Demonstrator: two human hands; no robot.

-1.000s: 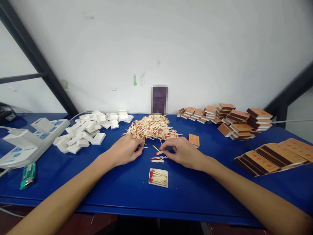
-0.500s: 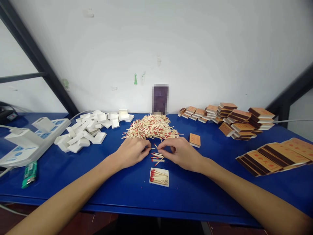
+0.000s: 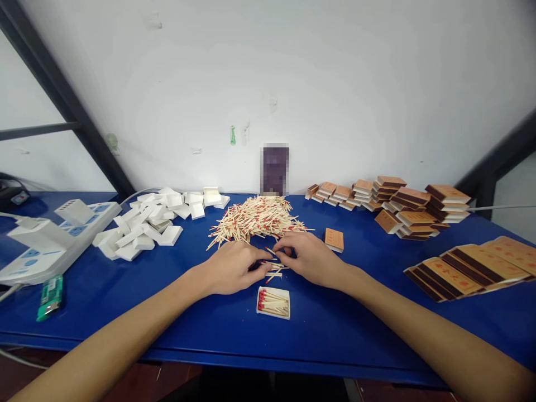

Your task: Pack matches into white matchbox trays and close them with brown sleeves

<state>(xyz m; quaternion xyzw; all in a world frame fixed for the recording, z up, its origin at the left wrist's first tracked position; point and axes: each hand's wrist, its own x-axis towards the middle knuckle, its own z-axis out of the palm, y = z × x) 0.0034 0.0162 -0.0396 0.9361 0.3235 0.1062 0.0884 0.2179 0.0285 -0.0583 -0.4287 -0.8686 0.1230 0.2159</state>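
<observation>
My left hand lies low over the table, thumb and index finger stretched out and slightly apart. Its fingertips are at the left ends of a small group of loose matches. Facing it, my right hand has its thumb and forefinger pinched on a single match whose red head points left. Nearer to me sits a white matchbox tray, partly filled with matches, their red heads to the left. Just beyond both hands spreads a large heap of matches.
White empty trays are heaped at the left, beside a power strip and a green lighter. One matchbox lies right of my right hand. Stacked boxes and flattened-looking sleeves fill the right side.
My left hand has shifted right and a little toward me, its fingers now reaching the small group of matches. That group has slid slightly right. My right hand has moved slightly right.
</observation>
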